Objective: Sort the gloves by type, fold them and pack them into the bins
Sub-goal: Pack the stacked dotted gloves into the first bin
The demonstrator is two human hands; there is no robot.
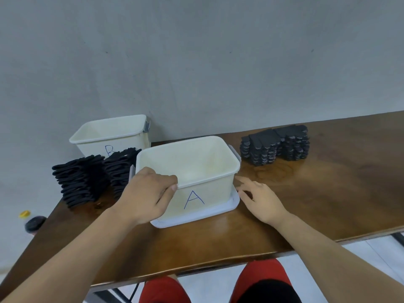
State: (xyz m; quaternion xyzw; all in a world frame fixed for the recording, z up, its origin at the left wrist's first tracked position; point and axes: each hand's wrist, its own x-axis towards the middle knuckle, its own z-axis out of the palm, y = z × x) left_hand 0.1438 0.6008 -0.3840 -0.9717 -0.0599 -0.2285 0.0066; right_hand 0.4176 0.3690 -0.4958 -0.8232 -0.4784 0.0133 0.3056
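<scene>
Cream bin A (218, 189) stands upright on its grey lid (196, 217); bin B (96, 149) sits behind-left. Plain black gloves (80, 182) are stacked left, dotted gloves (275, 145) right.

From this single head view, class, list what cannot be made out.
All in the head view:
- Bin B: its letter's lower part, hidden by the plain black gloves.
- Right hand: whether its fingertips touch bin A, too close to tell.
- Dotted gloves: count per stack, too small.
- Dark object by the left edge: blurred, unidentifiable.

A blue handwritten "A" shows on the front wall of the near cream bin (218, 191). Behind it, the far bin (91, 147) carries a blue "B", its lower part hidden behind a stack of black gloves (122, 169).
</scene>
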